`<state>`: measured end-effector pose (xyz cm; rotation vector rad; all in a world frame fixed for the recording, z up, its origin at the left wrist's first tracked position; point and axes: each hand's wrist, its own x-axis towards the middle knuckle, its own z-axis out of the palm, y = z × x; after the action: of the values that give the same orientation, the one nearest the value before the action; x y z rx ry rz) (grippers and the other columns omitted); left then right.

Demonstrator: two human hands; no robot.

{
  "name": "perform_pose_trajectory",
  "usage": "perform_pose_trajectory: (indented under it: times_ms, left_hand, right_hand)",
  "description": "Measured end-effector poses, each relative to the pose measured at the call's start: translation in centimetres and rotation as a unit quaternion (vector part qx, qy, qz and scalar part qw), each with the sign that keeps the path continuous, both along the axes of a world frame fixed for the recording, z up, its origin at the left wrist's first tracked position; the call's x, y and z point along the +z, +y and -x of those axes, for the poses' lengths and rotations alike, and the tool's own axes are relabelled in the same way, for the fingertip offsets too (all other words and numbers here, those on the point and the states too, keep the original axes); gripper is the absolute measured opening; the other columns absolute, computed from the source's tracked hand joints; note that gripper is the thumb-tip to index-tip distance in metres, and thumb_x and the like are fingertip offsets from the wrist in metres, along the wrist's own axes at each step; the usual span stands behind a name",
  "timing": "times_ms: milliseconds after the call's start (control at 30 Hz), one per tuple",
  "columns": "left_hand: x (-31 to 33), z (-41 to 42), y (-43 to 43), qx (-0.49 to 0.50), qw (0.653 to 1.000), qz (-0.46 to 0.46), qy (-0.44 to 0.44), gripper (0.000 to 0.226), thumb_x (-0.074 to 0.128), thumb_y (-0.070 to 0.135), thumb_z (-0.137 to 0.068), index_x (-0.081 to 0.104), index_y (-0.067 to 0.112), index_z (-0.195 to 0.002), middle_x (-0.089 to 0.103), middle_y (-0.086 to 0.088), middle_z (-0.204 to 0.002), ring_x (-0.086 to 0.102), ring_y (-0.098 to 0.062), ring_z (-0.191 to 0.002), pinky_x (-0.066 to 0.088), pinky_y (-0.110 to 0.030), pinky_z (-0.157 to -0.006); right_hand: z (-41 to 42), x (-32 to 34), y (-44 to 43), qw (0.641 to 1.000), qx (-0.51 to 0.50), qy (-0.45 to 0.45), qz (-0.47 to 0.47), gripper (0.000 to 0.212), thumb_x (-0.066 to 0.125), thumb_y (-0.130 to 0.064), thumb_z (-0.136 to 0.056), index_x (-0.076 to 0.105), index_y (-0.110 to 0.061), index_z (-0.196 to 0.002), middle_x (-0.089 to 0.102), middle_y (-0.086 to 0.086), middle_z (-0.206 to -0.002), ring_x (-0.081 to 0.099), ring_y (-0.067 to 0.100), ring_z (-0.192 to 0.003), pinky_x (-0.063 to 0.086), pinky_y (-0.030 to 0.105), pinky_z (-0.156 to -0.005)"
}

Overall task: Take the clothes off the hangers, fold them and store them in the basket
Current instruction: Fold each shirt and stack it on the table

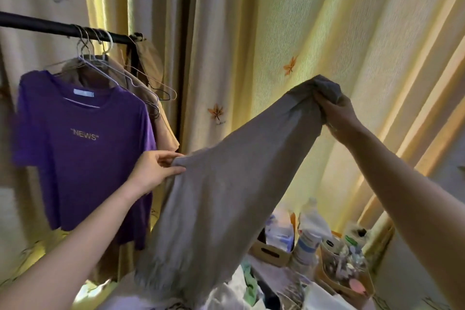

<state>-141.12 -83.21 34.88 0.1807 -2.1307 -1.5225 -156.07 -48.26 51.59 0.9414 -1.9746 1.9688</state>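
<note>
We hold a grey garment (226, 184) off its hanger, left hand (153, 171) pinching, right hand (334, 113) clenching it (unfolded); the purple T-shirt (83, 143) on the left waits.

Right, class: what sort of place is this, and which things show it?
Likely a home bedroom: a rail holding a purple shirt, leaf-patterned curtains, and boxed bottles.
</note>
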Motion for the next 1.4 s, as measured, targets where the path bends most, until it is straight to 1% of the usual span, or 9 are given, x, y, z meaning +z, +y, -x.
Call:
perform_pose_trajectory:
  times_ms: [100, 267, 467, 733, 867, 1033, 1100, 1233, 1400]
  left_hand:
    - [0.7, 0.3, -1.3, 0.109, 0.993, 0.040, -0.002, 0.036, 0.084, 0.011, -0.067, 0.072, 0.010, -0.101, 0.073, -0.008, -0.089, 0.066, -0.020, -0.084, 0.053, -0.037, -0.086]
    - [4.1, -1.4, -3.3, 0.198, 0.964, 0.152, 0.089, 0.023, 0.078, 0.016, -0.075, 0.070, 0.016, -0.096, 0.057, 0.001, -0.107, 0.055, -0.014, -0.100, 0.044, -0.027, -0.087]
    - [4.4, -6.4, -1.6, -0.083, 0.979, 0.173, -0.072, 0.019, 0.075, 0.011, -0.078, 0.062, 0.023, -0.086, 0.067, 0.010, -0.085, 0.064, 0.000, -0.084, 0.049, -0.015, -0.070]
    - [-8.9, -9.5, 9.8, -0.376, 0.785, 0.238, -0.431, 0.021, 0.072, 0.015, -0.081, 0.058, 0.029, -0.088, 0.054, 0.022, -0.085, 0.049, 0.012, -0.077, 0.038, -0.007, -0.068]
    - [-15.0, -10.3, 15.2, -0.452, 0.719, 0.235, -0.473, 0.041, 0.068, 0.005, -0.085, 0.053, -0.003, -0.123, 0.059, -0.019, -0.124, 0.049, -0.010, -0.100, 0.038, -0.001, -0.069]
    - [-19.1, -10.7, 17.8, -0.459, 0.703, 0.224, -0.495, 0.039, 0.063, 0.008, -0.090, 0.050, -0.008, -0.123, 0.055, -0.025, -0.128, 0.046, -0.012, -0.098, 0.037, -0.001, -0.062]
    - [-20.5, -11.1, 17.7, -0.425, 0.715, 0.225, -0.508, 0.040, 0.062, 0.017, -0.091, 0.051, -0.010, -0.119, 0.058, -0.024, -0.122, 0.052, -0.018, -0.097, 0.044, -0.019, -0.075]
    - [-22.6, -12.4, 15.9, -0.405, 0.711, 0.223, -0.530, 0.053, 0.058, 0.034, -0.093, 0.048, -0.009, -0.123, 0.054, -0.025, -0.124, 0.054, -0.032, -0.111, 0.041, -0.038, -0.096]
    - [-25.7, -13.7, 14.3, -0.295, 0.769, -0.162, -0.543, 0.015, 0.061, 0.028, -0.092, 0.059, 0.015, -0.100, 0.065, 0.007, -0.085, 0.061, -0.002, -0.073, 0.049, -0.022, -0.075]
  right_hand:
    - [0.4, 0.6, -3.2, 0.999, 0.034, -0.011, 0.024, 0.032, 0.051, -0.011, -0.097, 0.053, 0.000, -0.126, 0.060, 0.003, -0.097, 0.059, 0.014, -0.092, 0.050, 0.017, -0.069]
    - [0.8, 3.0, -5.2, 0.990, 0.129, 0.018, 0.047, 0.020, 0.046, -0.015, -0.099, 0.058, -0.010, -0.115, 0.064, 0.005, -0.107, 0.061, 0.017, -0.108, 0.049, 0.028, -0.094]
    - [-0.1, 0.9, -1.7, 0.959, 0.280, 0.020, -0.043, 0.031, 0.032, -0.019, -0.103, 0.062, -0.028, -0.108, 0.065, -0.007, -0.103, 0.060, 0.008, -0.103, 0.050, 0.020, -0.086]
    - [-0.8, -9.8, 3.5, 0.853, 0.429, -0.129, -0.269, 0.026, 0.051, -0.007, -0.089, 0.071, -0.020, -0.080, 0.067, -0.001, -0.077, 0.064, 0.010, -0.071, 0.052, 0.020, -0.065]
    - [-2.2, -14.2, 3.4, 0.753, 0.533, -0.202, -0.330, 0.013, 0.064, -0.025, -0.088, 0.070, -0.024, -0.100, 0.071, -0.007, -0.096, 0.066, 0.005, -0.088, 0.052, 0.017, -0.077]
    - [-2.0, -18.3, 1.7, 0.766, 0.449, -0.242, -0.390, 0.023, 0.058, -0.007, -0.081, 0.076, -0.022, -0.085, 0.072, -0.001, -0.087, 0.068, 0.014, -0.083, 0.054, 0.027, -0.075]
    - [-2.1, -19.0, -0.6, 0.769, 0.417, -0.256, -0.412, 0.013, 0.071, -0.020, -0.077, 0.074, -0.015, -0.089, 0.074, 0.002, -0.089, 0.070, 0.016, -0.085, 0.056, 0.027, -0.074]
    - [-3.2, -21.1, -7.8, 0.787, 0.336, -0.220, -0.468, 0.055, 0.079, -0.047, -0.067, 0.059, -0.023, -0.111, 0.068, -0.007, -0.107, 0.068, 0.005, -0.095, 0.052, 0.015, -0.076]
    - [-3.8, -30.2, -12.7, 0.806, 0.189, -0.070, -0.557, 0.079, 0.077, -0.021, -0.078, 0.033, -0.010, -0.143, 0.043, 0.007, -0.142, 0.045, 0.019, -0.126, 0.034, 0.020, -0.098]
